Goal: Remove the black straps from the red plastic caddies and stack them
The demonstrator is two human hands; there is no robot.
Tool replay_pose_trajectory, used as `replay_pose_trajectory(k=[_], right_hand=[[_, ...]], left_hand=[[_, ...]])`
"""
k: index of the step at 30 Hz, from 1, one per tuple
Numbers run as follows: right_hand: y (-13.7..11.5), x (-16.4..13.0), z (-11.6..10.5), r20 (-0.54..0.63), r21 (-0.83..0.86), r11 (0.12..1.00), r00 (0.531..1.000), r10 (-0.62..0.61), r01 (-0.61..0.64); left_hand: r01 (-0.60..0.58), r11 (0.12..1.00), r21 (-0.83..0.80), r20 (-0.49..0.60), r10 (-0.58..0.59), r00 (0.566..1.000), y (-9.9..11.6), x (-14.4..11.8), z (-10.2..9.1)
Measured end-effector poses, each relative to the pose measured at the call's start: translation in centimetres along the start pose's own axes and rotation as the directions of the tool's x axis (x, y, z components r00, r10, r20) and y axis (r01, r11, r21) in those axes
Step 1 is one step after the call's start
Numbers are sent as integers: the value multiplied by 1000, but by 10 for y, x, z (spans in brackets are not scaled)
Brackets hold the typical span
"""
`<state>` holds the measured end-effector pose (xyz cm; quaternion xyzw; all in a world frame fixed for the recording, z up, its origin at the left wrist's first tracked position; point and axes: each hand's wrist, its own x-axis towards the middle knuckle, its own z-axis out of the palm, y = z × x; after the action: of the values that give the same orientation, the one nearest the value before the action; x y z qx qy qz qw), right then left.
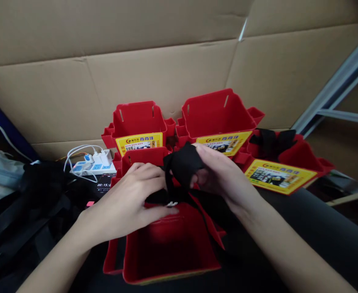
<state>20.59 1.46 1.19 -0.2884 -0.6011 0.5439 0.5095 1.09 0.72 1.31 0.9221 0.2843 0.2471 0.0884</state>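
Right in front of me is a red plastic box (169, 260), its open side facing me. My left hand (126, 201) is closed at its far edge, fingers curled over a black webbing strap and thumb beside a small metal buckle (172, 204). Bunched into a thick roll, more of the black strap (185, 162) is gripped in my right hand (220, 173) just above the box. From there a length of strap drops down along the box's right side. My fingers partly hide the far edge and the strap around the buckle.
Behind stand more red boxes (205, 116) with yellow labels; one at right (272, 144) has black straps inside. A power strip (97, 167) with white cables and a phone (104, 183) are at left, near piled black straps (29, 228). Cardboard (160, 77) forms the back wall.
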Motion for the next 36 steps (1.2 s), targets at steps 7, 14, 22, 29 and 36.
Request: replay_pose_trajectory(k=[7, 14, 22, 29, 36], right_hand=[[-22, -23, -4, -161, -757, 637, 904, -397, 146], [-3, -32, 17, 433, -836, 139, 795, -425, 530], [18, -18, 12, 235, -890, 234, 834, -500, 391], [15, -19, 20, 184, -887, 301, 867, -463, 349], [10, -12, 11, 242, -857, 351, 897, -370, 376]], left_hand=[[96, 990, -102, -55, -102, 993, 0, 1, -1], [31, 996, -82, -57, -36, 998, -5, 4, 5], [36, 999, -17, -74, -37, 997, -15, 7, 12], [45, 988, 147, -120, -27, 992, -11, 7, 17], [143, 989, 28, -235, -133, 963, -4, 11, 22]])
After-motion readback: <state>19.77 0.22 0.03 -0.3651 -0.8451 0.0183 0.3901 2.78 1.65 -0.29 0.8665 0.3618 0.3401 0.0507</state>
